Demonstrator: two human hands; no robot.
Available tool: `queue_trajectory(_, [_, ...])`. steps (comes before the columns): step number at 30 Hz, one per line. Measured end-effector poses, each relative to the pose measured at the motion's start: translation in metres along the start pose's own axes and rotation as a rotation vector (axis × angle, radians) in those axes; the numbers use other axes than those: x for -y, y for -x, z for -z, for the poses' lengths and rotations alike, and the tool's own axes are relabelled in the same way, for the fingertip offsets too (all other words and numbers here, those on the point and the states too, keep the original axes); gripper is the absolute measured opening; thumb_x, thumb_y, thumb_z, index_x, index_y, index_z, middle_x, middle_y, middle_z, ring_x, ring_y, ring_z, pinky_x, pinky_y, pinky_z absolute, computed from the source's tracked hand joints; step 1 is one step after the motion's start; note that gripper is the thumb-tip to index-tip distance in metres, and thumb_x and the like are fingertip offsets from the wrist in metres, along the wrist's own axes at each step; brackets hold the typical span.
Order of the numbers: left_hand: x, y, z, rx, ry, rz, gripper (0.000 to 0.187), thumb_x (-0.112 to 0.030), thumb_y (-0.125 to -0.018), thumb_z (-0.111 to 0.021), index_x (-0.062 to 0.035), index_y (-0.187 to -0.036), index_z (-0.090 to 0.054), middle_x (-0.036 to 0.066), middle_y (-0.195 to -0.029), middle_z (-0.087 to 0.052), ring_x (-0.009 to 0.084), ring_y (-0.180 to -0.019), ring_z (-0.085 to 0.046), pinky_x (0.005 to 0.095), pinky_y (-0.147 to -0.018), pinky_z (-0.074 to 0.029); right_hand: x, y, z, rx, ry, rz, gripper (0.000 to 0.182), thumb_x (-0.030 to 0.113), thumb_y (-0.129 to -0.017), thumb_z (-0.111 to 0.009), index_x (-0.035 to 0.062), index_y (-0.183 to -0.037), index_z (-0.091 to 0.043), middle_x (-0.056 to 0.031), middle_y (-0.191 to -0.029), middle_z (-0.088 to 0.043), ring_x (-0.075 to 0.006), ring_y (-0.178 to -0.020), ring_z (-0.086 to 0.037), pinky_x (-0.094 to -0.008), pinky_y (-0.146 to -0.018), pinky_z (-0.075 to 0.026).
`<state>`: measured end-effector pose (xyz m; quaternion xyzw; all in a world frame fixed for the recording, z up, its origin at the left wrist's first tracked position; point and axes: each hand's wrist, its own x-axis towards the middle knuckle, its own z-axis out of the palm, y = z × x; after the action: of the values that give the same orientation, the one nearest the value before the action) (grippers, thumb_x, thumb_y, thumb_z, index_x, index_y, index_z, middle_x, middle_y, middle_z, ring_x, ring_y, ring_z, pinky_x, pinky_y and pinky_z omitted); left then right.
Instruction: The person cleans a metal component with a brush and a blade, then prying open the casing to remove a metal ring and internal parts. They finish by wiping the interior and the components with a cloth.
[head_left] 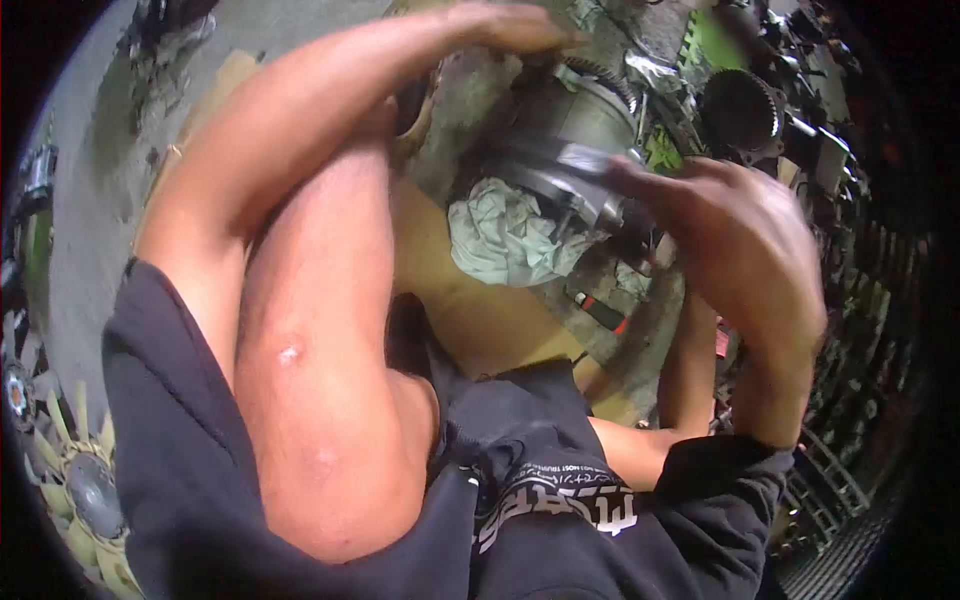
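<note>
My left hand (pixel 525 30) reaches over the far side of a round metal housing (pixel 590 115) with gear teeth on its rim. Its fingers look stretched out, and nothing shows in them. At the near right of the housing, my right hand (pixel 745 225) is closed and smeared by motion. From it a blurred dark tool with a bright metal part (pixel 585 160) points left across the housing; its exact kind cannot be made out. A crumpled whitish cloth (pixel 505 235) lies against the near side of the housing.
A toothed ring (pixel 742 110) lies to the right of the housing. A small black and red object (pixel 600 312) rests on the floor near cardboard (pixel 450 290). Metal parts crowd the right side. A fan (pixel 95 490) is at lower left.
</note>
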<state>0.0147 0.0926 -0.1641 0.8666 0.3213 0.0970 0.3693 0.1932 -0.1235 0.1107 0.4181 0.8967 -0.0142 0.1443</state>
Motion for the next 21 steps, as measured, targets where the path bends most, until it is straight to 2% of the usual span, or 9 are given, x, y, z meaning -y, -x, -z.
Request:
queue_trajectory(3, [-0.013,-0.017,0.012,0.159,-0.106,-0.187,0.043,-0.034,-0.104,-0.043,-0.002,-0.114,-0.069,0.024,-0.113,-0.07,0.039,-0.1,-0.068,0.0477,-0.087,-0.053,0.013,0.002,0.001,0.126,0.058,-0.135,0.042,0.01,-0.084,-0.068,0.0253,-0.122,-0.073,-0.0128,-0.075,-0.064,-0.0329,-0.065,-0.064,-0.0424,-0.06,-0.051])
queue_trajectory(6, [-0.055,-0.012,0.014,0.023,-0.111,0.058,0.034,-0.024,-0.099,-0.047,-0.0018,-0.114,-0.069,0.023,-0.113,-0.07,0.0377,-0.107,-0.068,0.0471,-0.089,-0.054,0.014,-0.021,-0.077,-0.006,-0.119,0.032,0.034,0.007,-0.083,-0.06,0.0113,-0.115,-0.074,-0.0135,-0.07,-0.063,-0.0327,-0.063,-0.065,-0.0429,-0.058,-0.053])
queue_trajectory(8, [-0.04,-0.024,0.012,0.263,-0.565,-0.239,0.03,-0.019,-0.096,-0.049,-0.0018,-0.108,-0.071,0.022,-0.109,-0.071,0.0365,-0.106,-0.069,0.0474,-0.089,-0.055,0.022,-0.047,-0.082,0.06,-0.046,0.014,0.037,0.006,-0.084,-0.06,0.011,-0.118,-0.072,-0.0139,-0.072,-0.063,-0.033,-0.061,-0.064,-0.0452,-0.058,-0.052])
queue_trajectory(11, [-0.038,-0.016,0.001,0.04,-0.498,-0.357,0.029,-0.017,-0.093,-0.05,-0.0019,-0.103,-0.073,0.021,-0.104,-0.072,0.0352,-0.105,-0.069,0.0478,-0.089,-0.055,0.021,-0.012,-0.035,-0.034,-0.01,0.086,0.044,0.005,-0.082,-0.06,0.0131,-0.124,-0.07,-0.0153,-0.073,-0.061,-0.0339,-0.063,-0.065,-0.0458,-0.06,-0.053])
queue_trajectory(14, [-0.001,-0.074,-0.024,0.229,-0.679,-0.407,0.03,-0.021,-0.095,-0.05,-0.0029,-0.099,-0.073,0.022,-0.102,-0.072,0.0381,-0.099,-0.069,0.0479,-0.086,-0.055,0.02,0.012,-0.006,0.223,0.024,-0.135,0.056,0.003,-0.08,-0.06,0.0184,-0.133,-0.066,-0.0164,-0.075,-0.061,-0.0344,-0.07,-0.066,-0.0436,-0.065,-0.053])
queue_trajectory(16, [-0.015,-0.047,-0.015,0.344,-0.796,-0.514,0.032,-0.024,-0.096,-0.05,-0.0022,-0.098,-0.073,0.023,-0.101,-0.072,0.0394,-0.097,-0.069,0.0484,-0.085,-0.055,0.022,0.002,-0.036,0.116,-0.05,-0.016,0.05,0.003,-0.082,-0.058,0.0163,-0.129,-0.068,-0.0174,-0.076,-0.063,-0.0358,-0.069,-0.067,-0.0453,-0.063,-0.055])
queue_trajectory(18, [-0.099,0.011,0.03,0.304,-0.697,-0.147,0.059,-0.05,-0.104,-0.039,-0.0023,-0.124,-0.068,0.024,-0.115,-0.07,0.0366,-0.105,-0.067,0.047,-0.086,-0.054,0.028,-0.033,-0.085,0.166,-0.072,-0.037,0.042,0.006,-0.085,-0.058,0.0161,-0.124,-0.069,-0.0182,-0.078,-0.066,-0.0369,-0.071,-0.07,-0.0462,-0.063,-0.057])
queue_trajectory(19, [-0.112,0.032,0.039,0.222,-0.294,0.051,0.062,-0.05,-0.104,-0.04,0.0038,-0.12,-0.066,0.032,-0.112,-0.067,0.0479,-0.11,-0.062,0.0503,-0.096,-0.051,0.031,-0.051,-0.1,0.266,-0.039,-0.085,0.038,0.008,-0.087,-0.057,0.0169,-0.122,-0.07,-0.0184,-0.079,-0.068,-0.0374,-0.073,-0.071,-0.0467,-0.063,-0.058])
queue_trajectory(21, [-0.112,0.048,0.036,0.095,-0.229,0.134,0.062,-0.05,-0.104,-0.038,0.0024,-0.116,-0.068,0.031,-0.11,-0.067,0.0452,-0.111,-0.063,0.0502,-0.099,-0.049,0.022,-0.047,-0.093,0.203,-0.058,-0.084,0.036,0.011,-0.088,-0.057,0.0187,-0.12,-0.07,-0.0178,-0.079,-0.068,-0.0371,-0.074,-0.071,-0.0467,-0.064,-0.058])
